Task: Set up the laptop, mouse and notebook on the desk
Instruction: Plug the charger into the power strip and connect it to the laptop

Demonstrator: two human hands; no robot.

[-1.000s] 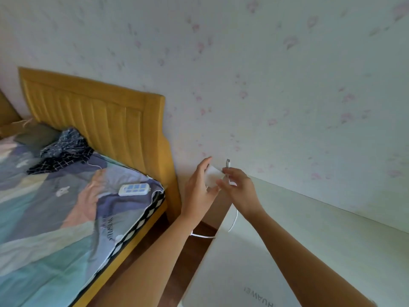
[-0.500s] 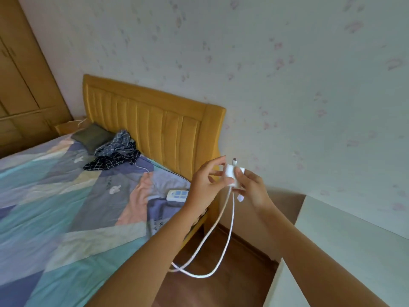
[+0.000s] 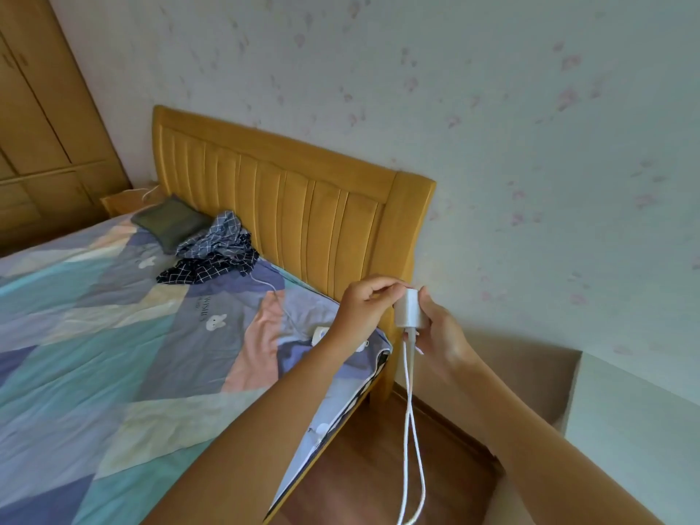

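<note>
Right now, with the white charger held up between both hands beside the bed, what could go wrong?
The cable hangs in a long loop toward the wooden floor; it could snag the bed's corner. The charger is pinched only at the fingertips of the left hand and right hand, so that grip may slip.

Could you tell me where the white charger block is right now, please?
In the head view it sits right of centre, held up between the left hand and right hand, just off the headboard corner; the charger block trails its cable floorward.
</note>
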